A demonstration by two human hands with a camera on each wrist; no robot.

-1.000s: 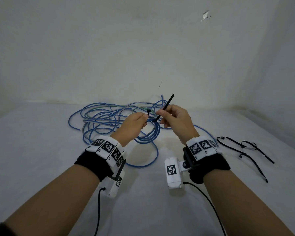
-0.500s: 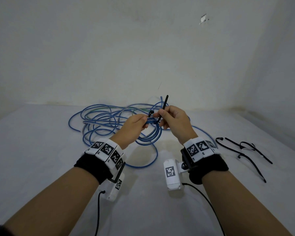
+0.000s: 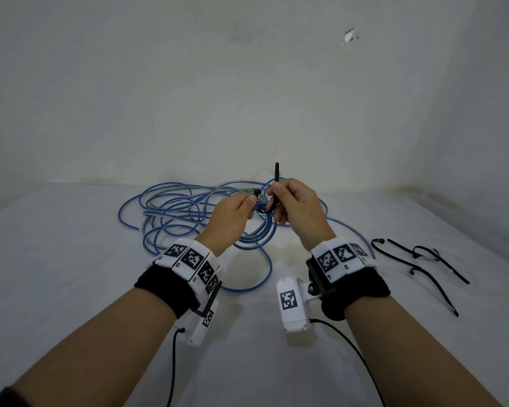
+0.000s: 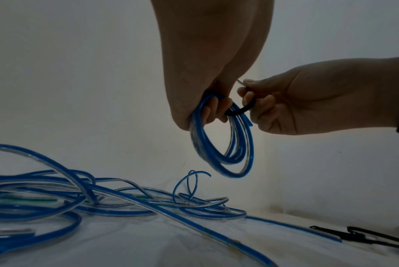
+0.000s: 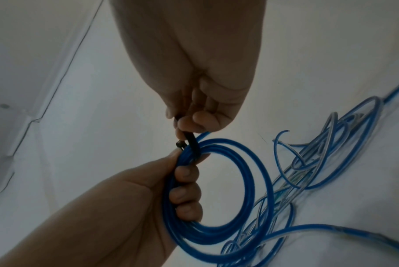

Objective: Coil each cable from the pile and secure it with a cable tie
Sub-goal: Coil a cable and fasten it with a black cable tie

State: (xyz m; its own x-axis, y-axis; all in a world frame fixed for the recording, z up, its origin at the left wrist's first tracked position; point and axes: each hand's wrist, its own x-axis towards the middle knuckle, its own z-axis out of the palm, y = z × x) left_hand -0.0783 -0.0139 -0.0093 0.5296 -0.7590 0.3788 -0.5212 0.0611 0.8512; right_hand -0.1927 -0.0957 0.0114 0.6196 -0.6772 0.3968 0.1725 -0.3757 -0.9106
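Just left of the small blue cable coil point(image 5: 216, 189), the loose pile of blue and clear cables point(image 3: 174, 212) is still waiting, uncoiled. I am gripping the coil in my left hand point(image 3: 232, 215), fingers curled through it, and pinching the black plastic cable tie point(image 3: 275, 189) in my right hand point(image 3: 299, 207), looping it round the strands. Whether the tip has entered the head, I cannot tell. Right of the coil, spare black ties point(image 3: 417, 259) are lying ready.

White wall point(image 3: 188, 83) behind a white surface point(image 3: 56, 274).
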